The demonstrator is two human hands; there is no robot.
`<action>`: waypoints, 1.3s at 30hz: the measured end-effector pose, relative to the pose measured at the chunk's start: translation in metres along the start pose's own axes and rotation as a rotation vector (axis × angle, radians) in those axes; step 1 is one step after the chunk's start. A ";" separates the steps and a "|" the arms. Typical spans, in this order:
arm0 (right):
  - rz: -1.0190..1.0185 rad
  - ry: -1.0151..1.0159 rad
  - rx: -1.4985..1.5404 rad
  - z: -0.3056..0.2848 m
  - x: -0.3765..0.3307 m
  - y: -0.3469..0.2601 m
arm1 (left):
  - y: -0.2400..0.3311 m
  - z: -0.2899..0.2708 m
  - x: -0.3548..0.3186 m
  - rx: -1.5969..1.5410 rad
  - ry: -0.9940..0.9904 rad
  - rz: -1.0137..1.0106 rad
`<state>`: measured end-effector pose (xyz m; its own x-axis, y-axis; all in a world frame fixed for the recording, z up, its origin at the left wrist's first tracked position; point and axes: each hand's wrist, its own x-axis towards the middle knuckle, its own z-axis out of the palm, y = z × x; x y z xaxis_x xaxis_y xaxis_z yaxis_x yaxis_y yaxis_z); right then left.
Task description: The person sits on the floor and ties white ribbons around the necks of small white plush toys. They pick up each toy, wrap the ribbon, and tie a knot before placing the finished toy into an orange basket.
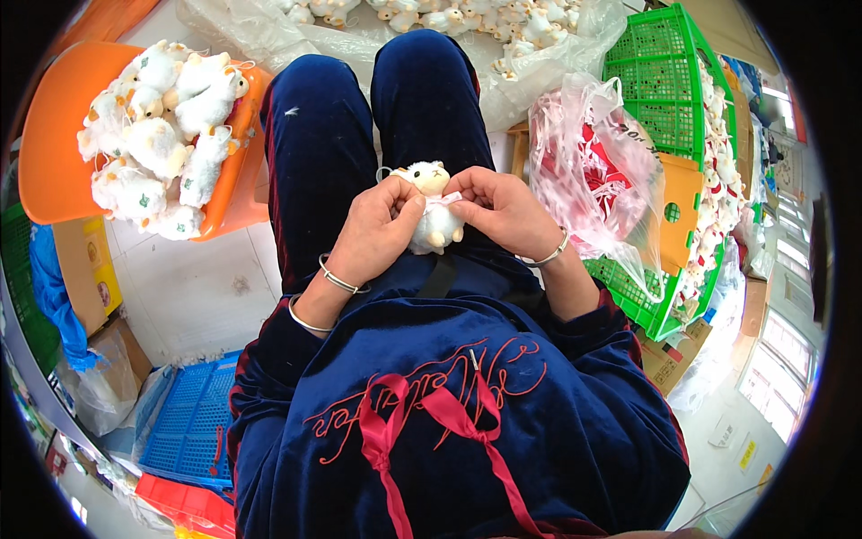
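A small white plush sheep toy [431, 184] with a pale face rests on my lap, held upright between both hands. My left hand [377, 232] wraps its left side, thumb across its body. My right hand [505, 208] pinches a thin pale pink ribbon [446, 201] at the toy's neck, fingers curled. Both wrists carry thin metal bangles. My legs in dark blue velvet trousers stretch away beneath the toy.
An orange plastic chair [54, 153] at my left holds a pile of several white plush sheep [162, 135]. A clear bag of red and white ribbons [593, 171] sits at my right against a green crate [664, 81]. Blue crate [193, 422] lower left.
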<state>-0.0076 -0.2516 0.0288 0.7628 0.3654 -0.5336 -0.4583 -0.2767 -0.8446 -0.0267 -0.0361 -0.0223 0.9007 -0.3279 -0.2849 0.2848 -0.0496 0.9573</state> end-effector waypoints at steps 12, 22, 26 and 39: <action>-0.045 -0.056 -0.021 -0.007 0.001 0.010 | 0.004 0.005 -0.001 0.039 0.085 0.041; -0.008 -0.024 0.105 -0.010 0.001 0.011 | 0.003 0.006 0.001 0.036 0.097 0.063; -0.010 0.011 0.049 -0.006 -0.001 0.010 | 0.006 0.007 0.000 0.034 0.089 0.004; -0.766 0.256 -0.808 -0.005 -0.014 0.026 | 0.001 0.008 0.003 -0.023 0.111 -0.006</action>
<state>-0.0281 -0.2686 0.0142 0.8285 0.5181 0.2127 0.5243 -0.5839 -0.6198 -0.0262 -0.0446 -0.0214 0.9293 -0.2215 -0.2956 0.2966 -0.0295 0.9546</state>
